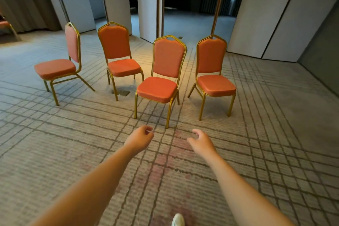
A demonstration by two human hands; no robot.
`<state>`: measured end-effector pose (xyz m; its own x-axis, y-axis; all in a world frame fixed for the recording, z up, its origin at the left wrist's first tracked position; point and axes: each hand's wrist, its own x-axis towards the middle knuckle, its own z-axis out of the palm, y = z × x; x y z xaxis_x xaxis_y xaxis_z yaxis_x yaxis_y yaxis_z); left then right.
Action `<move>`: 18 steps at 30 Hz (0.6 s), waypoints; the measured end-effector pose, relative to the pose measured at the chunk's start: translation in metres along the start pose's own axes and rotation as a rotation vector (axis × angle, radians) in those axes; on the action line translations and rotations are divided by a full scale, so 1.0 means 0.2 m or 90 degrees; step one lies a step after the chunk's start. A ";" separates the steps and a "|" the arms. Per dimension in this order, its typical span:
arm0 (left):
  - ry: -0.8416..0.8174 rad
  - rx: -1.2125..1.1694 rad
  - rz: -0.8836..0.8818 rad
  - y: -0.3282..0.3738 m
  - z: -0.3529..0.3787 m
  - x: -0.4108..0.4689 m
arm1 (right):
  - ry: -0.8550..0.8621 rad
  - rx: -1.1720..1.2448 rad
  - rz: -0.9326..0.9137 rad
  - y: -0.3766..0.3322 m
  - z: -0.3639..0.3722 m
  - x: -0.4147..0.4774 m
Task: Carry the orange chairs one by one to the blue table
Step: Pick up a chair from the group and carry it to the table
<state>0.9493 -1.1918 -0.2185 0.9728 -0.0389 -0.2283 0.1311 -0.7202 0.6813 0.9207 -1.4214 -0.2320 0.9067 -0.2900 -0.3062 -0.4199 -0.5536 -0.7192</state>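
1. Orange chairs (114, 42): I counted four, all standing on the carpet (275, 115), none in hand.
2. Nearest chair (157, 89): straight ahead of me, seat facing me, back upright. Its front leg stood just beyond the gap between my hands.
3. Left hand (140, 138): loosely curled, holding nothing.
4. Right hand (201, 139): fingers relaxed, holding nothing. I judged neither hand clearly nearer.
5. Other three: one just right of the nearest, two further left, the far-left one side-on.
6. Blue bench: not in view.

chairs (157, 89): orange, gold frames; carpet (275, 134): beige, dark grid lines; partitions (260, 14): white
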 end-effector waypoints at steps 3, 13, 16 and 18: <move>0.017 -0.017 -0.016 0.14 -0.03 0.37 | -0.005 -0.005 -0.025 -0.16 -0.09 0.37; 0.023 -0.033 -0.098 0.27 -0.03 1.31 | -0.077 -0.049 -0.042 -0.53 -0.11 1.34; 0.014 -0.030 -0.110 0.25 -0.05 1.67 | -0.089 -0.063 -0.029 -0.62 -0.06 1.68; 0.013 -0.036 -0.112 0.25 -0.09 1.91 | -0.089 -0.066 -0.027 -0.70 -0.03 1.89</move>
<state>1.3303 -1.2298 -0.2599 0.9376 0.0988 -0.3333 0.3092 -0.6750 0.6699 1.3222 -1.4589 -0.2429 0.9176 -0.1570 -0.3653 -0.3757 -0.6428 -0.6676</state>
